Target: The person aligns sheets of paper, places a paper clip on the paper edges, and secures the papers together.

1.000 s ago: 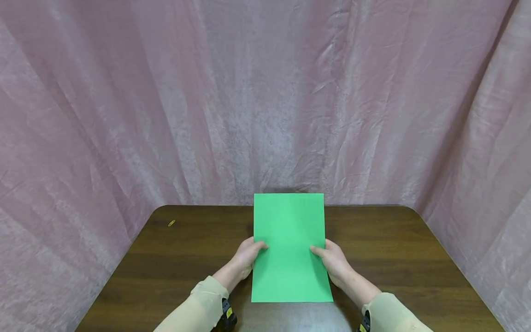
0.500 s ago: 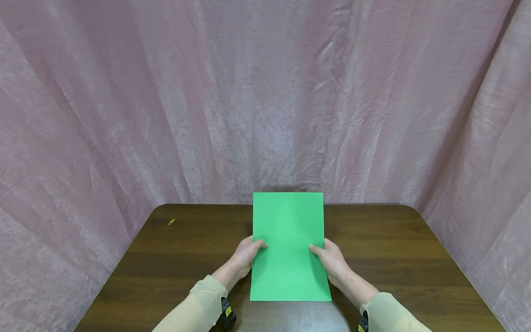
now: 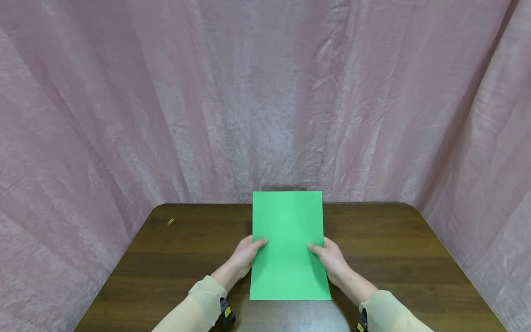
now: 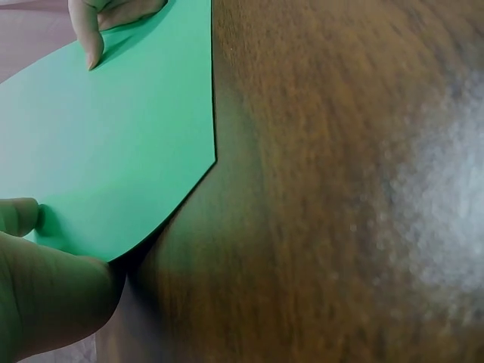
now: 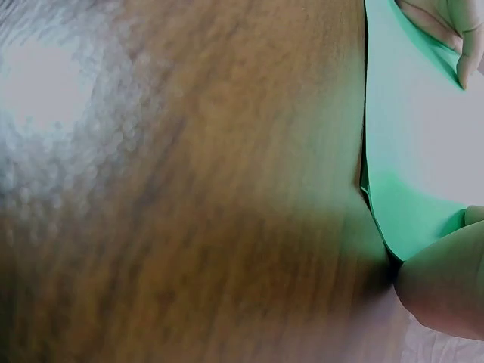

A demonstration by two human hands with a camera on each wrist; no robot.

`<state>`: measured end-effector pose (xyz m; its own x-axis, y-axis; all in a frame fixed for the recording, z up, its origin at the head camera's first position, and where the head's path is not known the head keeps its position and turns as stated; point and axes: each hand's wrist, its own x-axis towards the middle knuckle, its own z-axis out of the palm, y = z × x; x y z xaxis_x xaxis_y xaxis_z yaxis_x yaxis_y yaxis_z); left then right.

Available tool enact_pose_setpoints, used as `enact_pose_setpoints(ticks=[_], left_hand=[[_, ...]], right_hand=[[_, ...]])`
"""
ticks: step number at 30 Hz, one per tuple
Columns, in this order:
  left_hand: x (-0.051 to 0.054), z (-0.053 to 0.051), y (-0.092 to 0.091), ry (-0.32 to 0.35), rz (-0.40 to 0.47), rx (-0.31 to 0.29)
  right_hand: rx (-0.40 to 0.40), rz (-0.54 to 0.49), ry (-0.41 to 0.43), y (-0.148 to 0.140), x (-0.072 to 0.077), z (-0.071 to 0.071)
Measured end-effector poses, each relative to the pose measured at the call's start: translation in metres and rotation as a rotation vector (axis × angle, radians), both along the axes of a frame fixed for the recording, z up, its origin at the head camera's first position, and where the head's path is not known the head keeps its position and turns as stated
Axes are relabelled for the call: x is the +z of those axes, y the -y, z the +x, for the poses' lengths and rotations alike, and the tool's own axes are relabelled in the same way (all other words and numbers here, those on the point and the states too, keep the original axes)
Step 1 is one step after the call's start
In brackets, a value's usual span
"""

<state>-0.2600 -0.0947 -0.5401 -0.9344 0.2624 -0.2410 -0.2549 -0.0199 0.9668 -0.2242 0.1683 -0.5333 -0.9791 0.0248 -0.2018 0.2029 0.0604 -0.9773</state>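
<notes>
I have the green sheet [image 3: 287, 272] in both hands, over the middle of the surface [image 3: 406, 263]; I can't tell whether its near edge touches down. My left hand [image 3: 244, 252] pinches the left side and my right hand [image 3: 333, 261] the right, each thumb on top, the fingers beneath mostly hidden. In the wrist views it curves near my grip. Compared with a second ago, my hold and its place look the same; only the whole head view has shifted very slightly. Near the far left corner, the yellow paper clip [image 3: 170, 221] lies where it did. I wear pale sleeves [image 3: 195, 304], and a pinkish curtain [image 3: 265, 92] hangs behind everything.
</notes>
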Motion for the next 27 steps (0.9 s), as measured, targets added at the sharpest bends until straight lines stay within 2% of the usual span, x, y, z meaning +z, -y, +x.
enact_pose_setpoints(ticks=[10, 16, 21, 27], left_hand=[[0.001, -0.001, 0.002, 0.002, 0.007, 0.033], [0.002, -0.002, 0.006, -0.015, -0.019, 0.027], [0.003, -0.004, 0.016, -0.048, -0.075, 0.017], [0.007, -0.007, 0.039, -0.105, -0.134, 0.019]], right_hand=[[-0.012, 0.001, 0.007, 0.001, 0.0, -0.001], [-0.011, -0.001, 0.008, 0.001, 0.001, -0.002], [-0.009, -0.005, 0.009, 0.001, 0.001, -0.002], [-0.013, 0.001, 0.01, 0.001, 0.001, -0.002]])
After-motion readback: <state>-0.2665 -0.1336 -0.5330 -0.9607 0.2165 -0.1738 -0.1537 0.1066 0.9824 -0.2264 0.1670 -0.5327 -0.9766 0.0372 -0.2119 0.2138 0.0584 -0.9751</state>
